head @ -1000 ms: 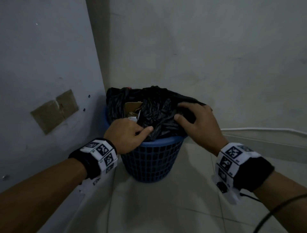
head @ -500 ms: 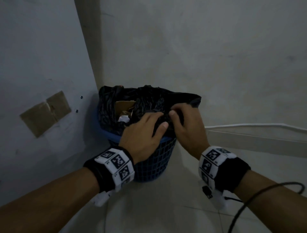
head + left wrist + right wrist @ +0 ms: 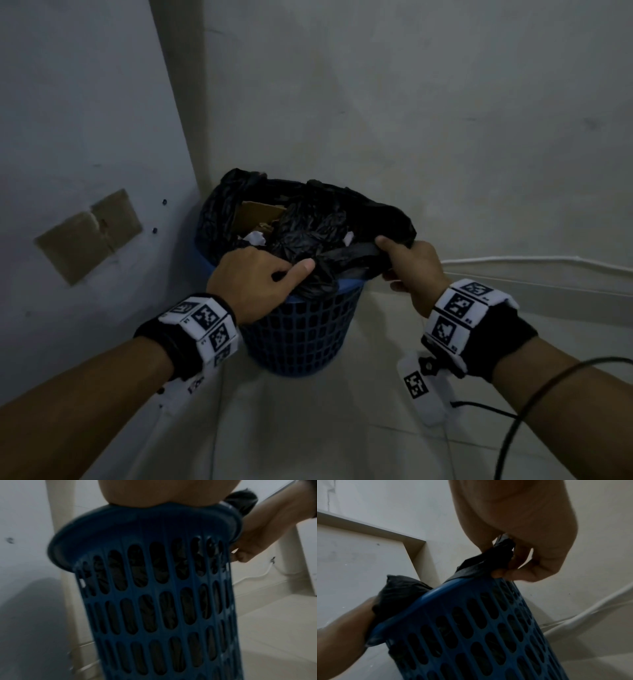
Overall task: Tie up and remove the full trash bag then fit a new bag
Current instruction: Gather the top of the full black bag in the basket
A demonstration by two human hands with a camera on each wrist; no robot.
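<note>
A blue slotted plastic bin (image 3: 301,335) (image 3: 154,588) (image 3: 471,635) stands in the room's corner, lined with a full black trash bag (image 3: 308,226). Cardboard (image 3: 257,216) and white paper scraps (image 3: 255,237) show inside. My left hand (image 3: 260,277) grips bunched bag plastic at the near rim, thumb laid over it. My right hand (image 3: 407,263) (image 3: 513,555) grips a pulled-out strip of the bag's edge (image 3: 488,561) at the right rim, stretching it sideways off the bin. In the left wrist view only the heel of my left hand (image 3: 163,492) shows above the rim.
Walls close in behind and to the left of the bin. Two brown tape patches (image 3: 89,236) are stuck on the left wall. A white cable (image 3: 513,260) runs along the right wall's base. The tiled floor (image 3: 325,428) lies in front.
My right hand has pulled the bag's edge out to the right, off the rim. My left hand has curled round the plastic at the near rim. The camera view shifted.
</note>
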